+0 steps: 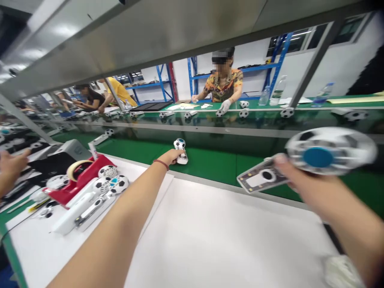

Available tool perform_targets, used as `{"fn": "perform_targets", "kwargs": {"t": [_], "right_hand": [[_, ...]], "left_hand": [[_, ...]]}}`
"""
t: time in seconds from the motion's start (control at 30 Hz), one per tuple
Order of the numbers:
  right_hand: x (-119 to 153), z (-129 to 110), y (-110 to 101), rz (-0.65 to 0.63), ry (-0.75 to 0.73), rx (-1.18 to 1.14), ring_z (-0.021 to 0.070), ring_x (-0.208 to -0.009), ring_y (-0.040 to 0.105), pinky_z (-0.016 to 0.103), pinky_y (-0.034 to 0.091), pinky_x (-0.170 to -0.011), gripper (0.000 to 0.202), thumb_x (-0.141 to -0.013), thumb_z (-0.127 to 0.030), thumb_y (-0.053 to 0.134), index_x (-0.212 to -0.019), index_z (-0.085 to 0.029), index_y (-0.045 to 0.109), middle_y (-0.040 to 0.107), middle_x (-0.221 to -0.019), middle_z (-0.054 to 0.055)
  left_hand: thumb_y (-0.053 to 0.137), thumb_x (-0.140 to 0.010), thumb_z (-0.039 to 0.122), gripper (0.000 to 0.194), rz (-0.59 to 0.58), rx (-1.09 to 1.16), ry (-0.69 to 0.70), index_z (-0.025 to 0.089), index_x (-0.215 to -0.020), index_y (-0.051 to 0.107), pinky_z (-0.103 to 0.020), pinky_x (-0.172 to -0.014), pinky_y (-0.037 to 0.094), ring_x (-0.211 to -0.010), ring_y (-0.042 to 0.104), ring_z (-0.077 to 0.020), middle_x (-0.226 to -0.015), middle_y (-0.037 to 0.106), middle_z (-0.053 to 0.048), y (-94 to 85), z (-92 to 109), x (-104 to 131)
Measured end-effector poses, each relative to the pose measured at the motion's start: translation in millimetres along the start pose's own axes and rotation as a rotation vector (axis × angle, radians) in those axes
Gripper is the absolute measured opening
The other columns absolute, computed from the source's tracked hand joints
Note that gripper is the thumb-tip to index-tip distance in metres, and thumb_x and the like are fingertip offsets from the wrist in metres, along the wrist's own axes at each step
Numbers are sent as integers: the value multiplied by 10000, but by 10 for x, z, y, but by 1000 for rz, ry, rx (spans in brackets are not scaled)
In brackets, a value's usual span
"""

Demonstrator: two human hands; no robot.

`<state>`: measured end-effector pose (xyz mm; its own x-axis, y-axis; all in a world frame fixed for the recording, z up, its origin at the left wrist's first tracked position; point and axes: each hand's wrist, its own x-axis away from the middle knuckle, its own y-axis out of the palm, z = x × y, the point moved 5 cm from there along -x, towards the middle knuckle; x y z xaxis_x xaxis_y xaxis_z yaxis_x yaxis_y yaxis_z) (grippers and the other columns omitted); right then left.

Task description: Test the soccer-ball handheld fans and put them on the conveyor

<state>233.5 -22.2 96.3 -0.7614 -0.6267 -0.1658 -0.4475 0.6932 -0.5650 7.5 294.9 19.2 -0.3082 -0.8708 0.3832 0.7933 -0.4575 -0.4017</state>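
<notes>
Right hand (292, 174) grips a blurred fan toy (315, 156); left hand (174, 155) clasps a football toy (181, 151), partly hidden, on the green belt (216, 162).

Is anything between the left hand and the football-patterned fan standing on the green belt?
Nothing visible. The left hand already reaches over the white mat's far edge and its fingers touch the football-patterned fan on the green belt. The right hand, off to the side, holds another fan.

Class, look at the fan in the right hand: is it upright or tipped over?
Tipped: the fan lies nearly flat, its handle held sideways by the right hand.
</notes>
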Motion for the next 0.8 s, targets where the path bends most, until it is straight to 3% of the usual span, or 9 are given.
{"fn": "perform_targets", "kwargs": {"t": [0.07, 0.13, 0.27, 0.4, 0.5, 0.57, 0.63, 0.7, 0.8], "right_hand": [[-52, 111, 29, -41, 84, 150, 229, -671, 581, 305, 417, -529, 431, -735, -567, 560, -743, -146, 654, 622, -710, 102], [-139, 222, 86, -64, 100, 222, 247, -672, 585, 313, 405, -531, 422, -726, -568, 545, -723, -160, 649, 630, -703, 97], [-281, 378, 104, 34, 25, 152, 217, -733, 610, 332, 455, -655, 386, -759, -451, 540, -1015, -168, 598, 636, -963, 89], [-200, 283, 106, 100, -139, 35, 214, -950, 586, 328, 484, -757, 554, -777, -385, 536, -1278, -178, 424, 431, -1290, 124], [-36, 125, 309, -190, -214, -200, 218, -1142, 483, 335, 461, -871, 460, -796, -383, 529, -1240, -278, 468, 326, -1376, 62], [114, 62, 518, -503, -116, -398, 225, -1231, 397, 360, 426, -939, 415, -799, -406, 540, -1207, -347, 496, 205, -1444, 5], [276, 12, 693, -747, 11, -571, 230, -1236, 388, 381, 411, -961, 398, -795, -407, 558, -1188, -369, 512, 181, -1453, -14], [395, -46, 801, -858, 58, -683, 219, -1148, 470, 394, 416, -952, 386, -790, -368, 573, -1173, -350, 529, 319, -1382, 12], [479, -112, 870, -857, 65, -775, 187, -971, 557, 389, 448, -892, 376, -792, -327, 573, -1166, -334, 533, 475, -1218, 27]], "left_hand": [[480, -871, 341, 272, -95, 166, 28, 124, -1023, 543, -325, -698, 519, -798, 598, -149, -952, 599, -67, 270, 32, 199], [447, -876, 314, 224, -212, 318, 59, 121, -941, 541, -307, -702, 525, -766, 617, -149, -868, 614, -71, 555, 13, 476], [501, -804, 320, 198, -410, 504, 71, 138, -883, 512, -351, -685, 531, -737, 641, -199, -830, 626, -92, 1047, -186, 1156], [570, -741, 265, 269, -549, 664, 106, 199, -968, 441, -298, -571, 491, -601, 600, -151, -789, 603, -27, 1358, -375, 1692], [564, -730, 211, 296, -581, 733, 147, 199, -980, 404, -275, -571, 462, -591, 581, -138, -767, 590, -18, 1455, -434, 1867], [571, -731, 214, 323, -584, 735, 164, 197, -995, 386, -280, -597, 457, -614, 583, -141, -773, 592, -23, 1472, -444, 1906], [580, -734, 227, 374, -592, 702, 172, 201, -1040, 368, -285, -605, 452, -629, 583, -149, -771, 594, -26, 1472, -441, 1920], [577, -746, 249, 420, -603, 653, 180, 206, -1092, 344, -282, -596, 445, -634, 582, -158, -746, 594, -22, 1467, -432, 1927], [565, -765, 278, 432, -619, 591, 209, 210, -1119, 326, -268, -572, 431, -636, 574, -165, -709, 590, -19, 1462, -413, 1943]]}}
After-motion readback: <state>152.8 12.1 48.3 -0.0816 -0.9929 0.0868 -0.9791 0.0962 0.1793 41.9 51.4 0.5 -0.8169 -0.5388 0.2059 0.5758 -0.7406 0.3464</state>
